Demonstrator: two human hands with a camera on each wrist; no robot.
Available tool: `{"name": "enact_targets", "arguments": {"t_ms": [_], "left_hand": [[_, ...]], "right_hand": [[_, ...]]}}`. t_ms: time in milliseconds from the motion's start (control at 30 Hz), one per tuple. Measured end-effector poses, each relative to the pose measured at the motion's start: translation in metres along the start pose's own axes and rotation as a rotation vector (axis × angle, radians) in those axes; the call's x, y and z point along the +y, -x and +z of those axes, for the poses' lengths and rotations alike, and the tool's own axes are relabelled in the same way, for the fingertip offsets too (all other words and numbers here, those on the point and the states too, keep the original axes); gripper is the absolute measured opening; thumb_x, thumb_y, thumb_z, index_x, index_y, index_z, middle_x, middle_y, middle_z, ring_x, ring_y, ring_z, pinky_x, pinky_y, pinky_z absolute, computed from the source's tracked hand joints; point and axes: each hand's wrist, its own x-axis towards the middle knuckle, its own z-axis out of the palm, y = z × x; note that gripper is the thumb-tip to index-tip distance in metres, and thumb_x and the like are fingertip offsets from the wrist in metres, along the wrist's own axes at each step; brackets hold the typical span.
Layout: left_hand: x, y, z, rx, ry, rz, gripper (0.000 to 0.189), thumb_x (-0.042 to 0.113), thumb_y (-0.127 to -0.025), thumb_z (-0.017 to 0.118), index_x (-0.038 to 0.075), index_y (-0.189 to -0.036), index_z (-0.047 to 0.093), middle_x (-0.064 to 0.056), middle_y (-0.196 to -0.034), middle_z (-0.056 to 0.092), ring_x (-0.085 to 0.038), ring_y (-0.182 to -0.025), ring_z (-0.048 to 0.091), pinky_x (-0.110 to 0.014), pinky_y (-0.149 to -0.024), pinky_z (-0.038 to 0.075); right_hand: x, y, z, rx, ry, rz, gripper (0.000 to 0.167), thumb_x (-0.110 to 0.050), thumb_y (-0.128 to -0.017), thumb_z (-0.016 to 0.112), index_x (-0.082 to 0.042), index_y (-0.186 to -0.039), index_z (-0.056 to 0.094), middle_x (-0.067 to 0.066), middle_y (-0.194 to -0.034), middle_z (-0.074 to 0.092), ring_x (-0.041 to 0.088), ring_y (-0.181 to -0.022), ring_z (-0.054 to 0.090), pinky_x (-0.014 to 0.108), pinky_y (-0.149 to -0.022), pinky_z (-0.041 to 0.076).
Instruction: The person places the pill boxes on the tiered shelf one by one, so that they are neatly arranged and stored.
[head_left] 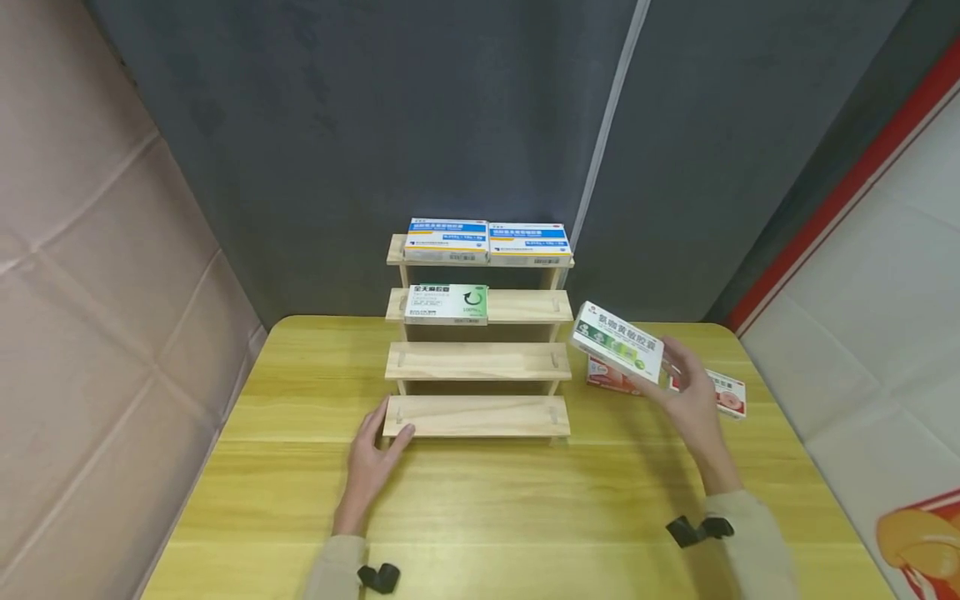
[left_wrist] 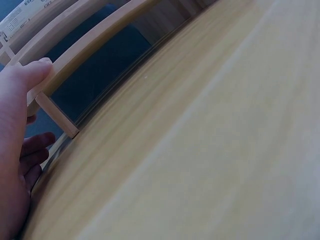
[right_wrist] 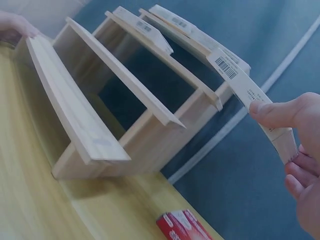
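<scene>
My right hand (head_left: 692,398) grips a white and green medicine box (head_left: 619,342) by its right end, holding it tilted in the air to the right of the stepped wooden rack (head_left: 477,415). In the right wrist view the thumb lies along the edge of that box (right_wrist: 245,85). At the rack's lower left corner, my left hand (head_left: 371,457) holds the end of the bottom shelf, thumb on top, as the left wrist view also shows. Two blue and white boxes (head_left: 447,240) stand on the top shelf. Another green and white box (head_left: 447,304) sits on the second shelf's left half.
Red and white boxes (head_left: 729,393) lie on the wooden table (head_left: 480,517) behind and beside my right hand, partly hidden by it. A dark grey wall panel (head_left: 375,108) rises behind the rack. Light padded walls (head_left: 97,250) flank the table.
</scene>
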Motion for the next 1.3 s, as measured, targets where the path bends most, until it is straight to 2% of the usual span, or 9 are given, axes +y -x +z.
{"name": "enact_targets", "arguments": {"t_ms": [133, 300, 400, 767, 867, 967, 1100, 1200, 1300], "left_hand": [[-0.001, 0.0, 0.0, -0.002, 0.004, -0.005, 0.076, 0.04, -0.092, 0.074, 0.022, -0.157, 0.039, -0.013, -0.152, 0.05, -0.041, -0.143, 0.042, -0.068, -0.117, 0.031], [-0.001, 0.0, 0.0, -0.005, -0.003, -0.009, 0.076, 0.042, -0.092, 0.074, 0.023, -0.157, 0.039, -0.013, -0.151, 0.05, -0.041, -0.143, 0.042, -0.069, -0.116, 0.031], [-0.001, -0.001, 0.0, -0.002, -0.011, -0.006, 0.076, 0.042, -0.092, 0.073, 0.023, -0.157, 0.039, -0.013, -0.151, 0.05, -0.041, -0.142, 0.042, -0.07, -0.115, 0.031], [0.001, 0.0, -0.001, -0.005, -0.022, -0.003, 0.077, 0.042, -0.092, 0.073, 0.02, -0.157, 0.038, -0.013, -0.152, 0.05, -0.042, -0.142, 0.042, -0.072, -0.115, 0.031], [0.0, -0.001, 0.0, -0.005, -0.023, 0.002, 0.077, 0.041, -0.092, 0.074, 0.02, -0.157, 0.038, -0.014, -0.151, 0.05, -0.042, -0.142, 0.043, -0.071, -0.115, 0.031], [0.0, -0.001, 0.0, -0.004, -0.014, 0.005, 0.076, 0.04, -0.092, 0.074, 0.02, -0.157, 0.039, -0.013, -0.151, 0.051, -0.041, -0.142, 0.043, -0.07, -0.115, 0.032], [0.001, -0.001, 0.0, -0.005, -0.01, -0.001, 0.076, 0.041, -0.092, 0.074, 0.023, -0.157, 0.039, -0.013, -0.152, 0.05, -0.04, -0.143, 0.042, -0.069, -0.116, 0.031], [0.001, -0.002, 0.0, -0.005, -0.016, -0.007, 0.076, 0.042, -0.092, 0.074, 0.023, -0.157, 0.039, -0.012, -0.152, 0.049, -0.04, -0.143, 0.042, -0.07, -0.116, 0.031], [0.0, -0.001, 0.0, -0.004, -0.018, -0.009, 0.076, 0.041, -0.092, 0.074, 0.022, -0.157, 0.039, -0.012, -0.153, 0.049, -0.04, -0.143, 0.042, -0.07, -0.116, 0.031]], "right_hand": [[-0.006, -0.005, 0.008, 0.0, 0.003, -0.045, 0.081, -0.009, -0.083, 0.084, -0.007, -0.153, 0.042, 0.015, -0.15, 0.051, 0.009, -0.133, 0.051, 0.018, -0.112, 0.043], [-0.014, -0.013, 0.016, -0.028, -0.01, -0.088, 0.082, -0.009, -0.083, 0.084, -0.009, -0.153, 0.042, 0.014, -0.152, 0.051, 0.028, -0.14, 0.049, 0.045, -0.119, 0.039], [-0.019, -0.02, 0.02, -0.052, -0.005, -0.105, 0.084, -0.013, -0.084, 0.084, -0.008, -0.154, 0.039, 0.015, -0.154, 0.048, 0.035, -0.141, 0.047, 0.055, -0.119, 0.037], [-0.032, -0.04, 0.04, -0.105, -0.009, -0.107, 0.087, -0.014, -0.083, 0.085, -0.01, -0.156, 0.037, 0.014, -0.156, 0.047, 0.034, -0.142, 0.047, 0.052, -0.117, 0.041], [-0.035, -0.044, 0.045, -0.109, -0.011, -0.133, 0.084, -0.01, -0.083, 0.084, -0.007, -0.154, 0.039, 0.015, -0.155, 0.048, 0.034, -0.14, 0.049, 0.049, -0.119, 0.039], [-0.054, -0.041, 0.048, -0.128, 0.008, -0.147, 0.079, -0.004, -0.085, 0.08, 0.0, -0.152, 0.039, 0.021, -0.153, 0.048, 0.039, -0.138, 0.049, 0.051, -0.119, 0.038], [-0.056, -0.049, 0.055, -0.158, 0.014, -0.152, 0.078, -0.003, -0.087, 0.079, 0.001, -0.152, 0.038, 0.022, -0.153, 0.047, 0.038, -0.138, 0.049, 0.052, -0.119, 0.038], [-0.044, -0.06, 0.061, -0.174, 0.025, -0.159, 0.08, -0.006, -0.087, 0.08, -0.002, -0.154, 0.037, 0.019, -0.153, 0.047, 0.036, -0.139, 0.05, 0.051, -0.118, 0.04], [-0.047, -0.064, 0.064, -0.196, 0.039, -0.155, 0.079, -0.004, -0.087, 0.078, 0.001, -0.154, 0.036, 0.021, -0.153, 0.047, 0.037, -0.139, 0.049, 0.054, -0.117, 0.04]]}}
